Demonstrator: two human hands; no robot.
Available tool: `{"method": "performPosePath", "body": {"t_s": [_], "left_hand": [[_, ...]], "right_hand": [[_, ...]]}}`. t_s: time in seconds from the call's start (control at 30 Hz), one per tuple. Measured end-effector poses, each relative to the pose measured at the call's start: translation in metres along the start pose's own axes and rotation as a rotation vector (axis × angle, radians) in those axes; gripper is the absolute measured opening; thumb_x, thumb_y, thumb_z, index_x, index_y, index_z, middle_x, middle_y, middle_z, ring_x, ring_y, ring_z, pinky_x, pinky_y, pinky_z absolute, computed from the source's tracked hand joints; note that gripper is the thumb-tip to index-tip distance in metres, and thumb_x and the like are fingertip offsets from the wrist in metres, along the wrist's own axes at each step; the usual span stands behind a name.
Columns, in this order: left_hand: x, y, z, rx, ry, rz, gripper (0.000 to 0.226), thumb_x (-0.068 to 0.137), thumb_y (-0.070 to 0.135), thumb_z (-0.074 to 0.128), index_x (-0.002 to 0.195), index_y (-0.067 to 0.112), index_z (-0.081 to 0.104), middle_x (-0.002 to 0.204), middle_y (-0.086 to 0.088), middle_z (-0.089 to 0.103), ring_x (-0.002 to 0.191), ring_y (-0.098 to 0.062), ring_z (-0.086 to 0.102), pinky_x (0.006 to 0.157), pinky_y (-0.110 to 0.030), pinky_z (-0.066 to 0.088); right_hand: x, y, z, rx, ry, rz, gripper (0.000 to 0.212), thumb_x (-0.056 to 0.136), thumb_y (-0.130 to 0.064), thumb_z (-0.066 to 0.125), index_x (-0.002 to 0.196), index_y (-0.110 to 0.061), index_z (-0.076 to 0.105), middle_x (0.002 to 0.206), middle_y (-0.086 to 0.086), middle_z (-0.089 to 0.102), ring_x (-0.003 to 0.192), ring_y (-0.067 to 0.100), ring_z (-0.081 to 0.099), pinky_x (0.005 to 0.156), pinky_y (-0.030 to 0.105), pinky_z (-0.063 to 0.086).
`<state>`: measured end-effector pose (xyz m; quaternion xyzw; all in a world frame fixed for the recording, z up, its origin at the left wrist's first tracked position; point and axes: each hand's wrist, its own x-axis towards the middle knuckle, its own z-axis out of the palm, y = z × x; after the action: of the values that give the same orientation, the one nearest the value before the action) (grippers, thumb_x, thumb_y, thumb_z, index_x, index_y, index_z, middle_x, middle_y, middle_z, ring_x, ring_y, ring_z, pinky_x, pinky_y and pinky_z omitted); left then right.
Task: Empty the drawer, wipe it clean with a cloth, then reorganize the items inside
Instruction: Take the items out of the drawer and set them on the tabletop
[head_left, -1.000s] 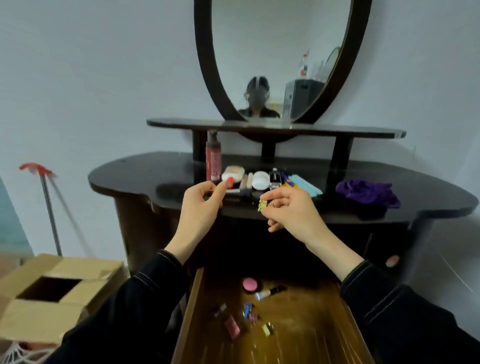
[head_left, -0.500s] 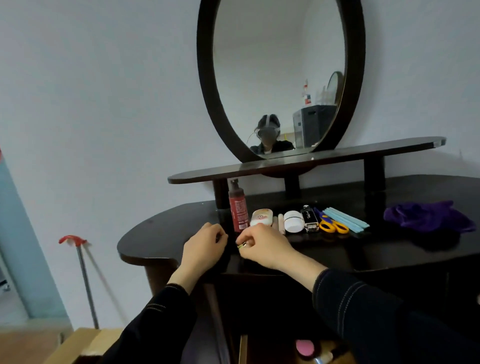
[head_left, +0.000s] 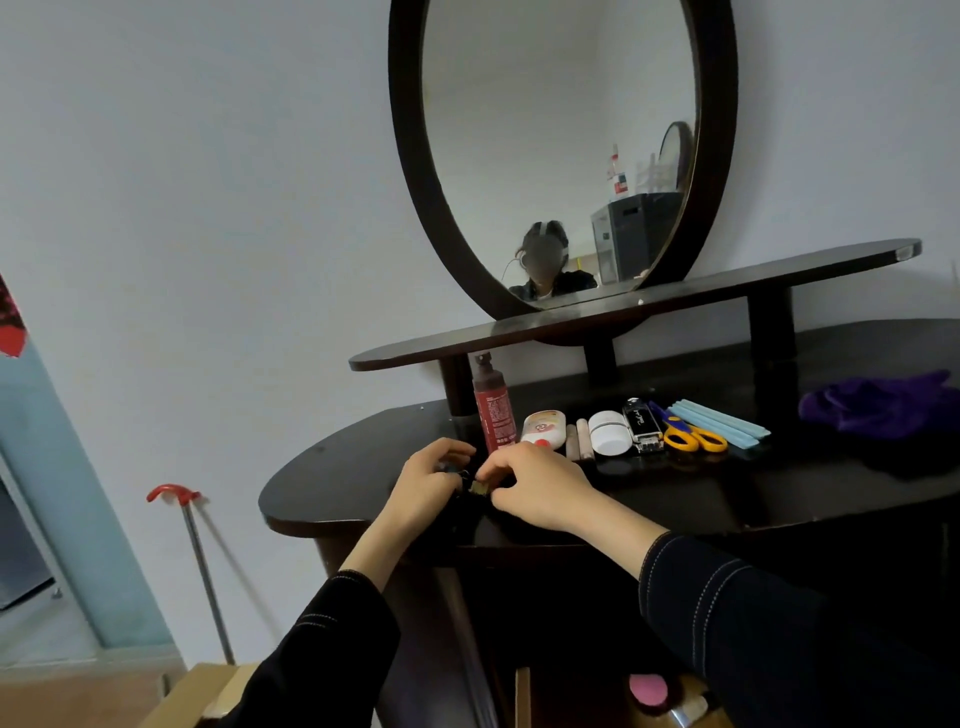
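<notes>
My hands meet over the front left of the dark dressing table (head_left: 332, 467). My right hand (head_left: 540, 483) pinches a small yellow-green clip (head_left: 479, 487) down at the tabletop. Beside it, my left hand (head_left: 434, 478) has its fingers curled round a small dark item that is mostly hidden. Behind them stand a red bottle (head_left: 493, 410), a white tube (head_left: 543, 428), two beige sticks (head_left: 579, 441), a white jar (head_left: 609, 434), a black stick (head_left: 643, 423), yellow-handled scissors (head_left: 693, 436) and pale blue sticks (head_left: 722, 426). A purple cloth (head_left: 878, 402) lies far right. The open drawer (head_left: 522, 696) shows at the bottom, with a pink round item (head_left: 648, 690) inside.
An oval mirror (head_left: 405, 156) rises above a narrow upper shelf (head_left: 675, 301). A red-handled pole (head_left: 197, 545) leans on the wall at left. A cardboard box (head_left: 202, 691) sits on the floor, bottom left.
Both hands came down from mid-air to the tabletop's front left, carrying the small items. The camera swung up and left, so most of the drawer has dropped out of view.
</notes>
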<state>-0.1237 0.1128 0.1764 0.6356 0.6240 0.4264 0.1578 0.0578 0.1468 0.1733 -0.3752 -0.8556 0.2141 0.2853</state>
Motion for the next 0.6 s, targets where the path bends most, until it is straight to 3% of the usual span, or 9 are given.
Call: {"method": "performPosePath", "body": {"t_s": [0.1,0.2,0.27,0.33,0.47,0.6], "left_hand": [[-0.005,0.001,-0.01,-0.191,0.028,-0.062,0.063,0.053,0.011,0.048,0.111,0.022,0.069,0.119,0.002,0.067,0.119,-0.017,0.056,0.084,-0.025,0.048],[-0.009,-0.002,-0.017,-0.344,0.038,-0.059,0.07,0.049,-0.003,0.042,0.112,0.013,0.07,0.121,0.001,0.068,0.125,-0.022,0.052,0.086,-0.02,0.049],[-0.013,-0.006,-0.022,-0.394,0.054,-0.05,0.077,0.047,-0.014,0.038,0.113,0.011,0.07,0.121,0.001,0.07,0.128,-0.021,0.053,0.094,-0.024,0.049],[-0.017,-0.012,-0.025,-0.377,0.055,-0.04,0.082,0.041,-0.011,0.042,0.114,0.014,0.07,0.122,0.005,0.071,0.126,-0.014,0.056,0.103,-0.031,0.044],[-0.015,-0.013,-0.022,-0.181,0.008,0.0,0.068,0.063,-0.028,0.049,0.111,0.018,0.069,0.115,0.007,0.072,0.115,-0.003,0.063,0.092,-0.018,0.051],[-0.015,-0.008,-0.016,-0.064,0.053,0.033,0.066,0.072,-0.03,0.053,0.107,0.024,0.067,0.113,0.012,0.069,0.104,0.009,0.063,0.09,-0.011,0.05]], "right_hand": [[0.0,-0.001,0.0,-0.02,-0.011,-0.008,0.036,0.089,-0.026,0.061,0.122,-0.039,0.066,0.125,-0.015,0.066,0.112,0.012,0.06,0.075,0.028,0.044],[-0.001,-0.002,-0.001,-0.024,-0.004,-0.009,0.031,0.088,-0.028,0.061,0.116,-0.04,0.068,0.124,-0.017,0.066,0.104,0.008,0.059,0.071,0.026,0.041],[-0.002,-0.002,-0.001,-0.019,-0.004,-0.011,0.028,0.089,-0.029,0.061,0.113,-0.041,0.068,0.123,-0.018,0.067,0.098,0.006,0.056,0.068,0.024,0.04],[-0.002,-0.002,-0.001,-0.032,-0.01,-0.027,0.028,0.089,-0.03,0.06,0.114,-0.04,0.069,0.124,-0.017,0.066,0.102,0.008,0.059,0.068,0.024,0.041],[-0.002,-0.003,0.001,-0.121,-0.021,-0.076,0.032,0.091,-0.03,0.056,0.119,-0.037,0.068,0.131,-0.014,0.063,0.113,0.015,0.06,0.074,0.03,0.045],[-0.001,-0.003,0.003,-0.146,-0.032,-0.083,0.033,0.093,-0.03,0.054,0.122,-0.037,0.067,0.13,-0.01,0.064,0.112,0.017,0.06,0.08,0.033,0.049]]}}
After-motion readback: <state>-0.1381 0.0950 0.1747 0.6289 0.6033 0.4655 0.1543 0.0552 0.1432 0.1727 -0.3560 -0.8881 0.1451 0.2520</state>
